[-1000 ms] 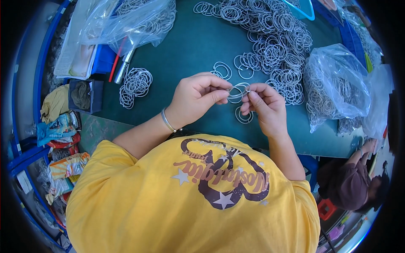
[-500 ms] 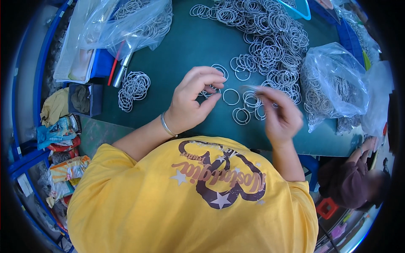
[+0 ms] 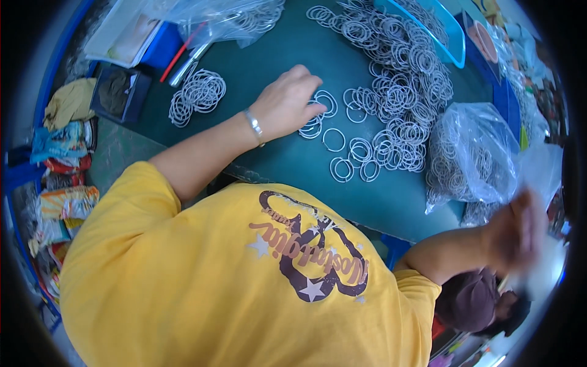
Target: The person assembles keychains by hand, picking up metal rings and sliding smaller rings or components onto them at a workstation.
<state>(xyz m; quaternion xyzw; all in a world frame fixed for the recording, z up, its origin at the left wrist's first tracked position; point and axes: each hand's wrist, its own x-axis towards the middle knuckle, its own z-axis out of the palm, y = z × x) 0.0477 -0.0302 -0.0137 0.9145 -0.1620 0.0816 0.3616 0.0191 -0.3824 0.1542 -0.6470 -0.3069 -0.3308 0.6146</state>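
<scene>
My left hand (image 3: 286, 101), with a bracelet at the wrist, rests low over the green table. Its thumb and bent fingers are apart, and nothing shows between them. Beside its fingertips lie thin silver metal rings (image 3: 328, 103), and a few more rings (image 3: 312, 127) sit just below the thumb. One ring (image 3: 334, 140) lies alone to the right, near a small group of rings (image 3: 361, 150). My right hand (image 3: 516, 232) is far out to the right, beyond the table edge. Motion smears its fingers, so whatever it may hold cannot be made out.
A large heap of rings (image 3: 403, 67) spreads over the back right, by a blue tray (image 3: 455, 52). A clear bag of rings (image 3: 471, 153) stands at the right edge. A ring bundle (image 3: 199, 95), red pen (image 3: 177, 58) and dark box (image 3: 120, 95) lie left. A person (image 3: 471, 300) sits at lower right.
My right hand has swung from above the rings out to the right, past the bag. My left hand stays by the rings. The whole view has turned and shifted.
</scene>
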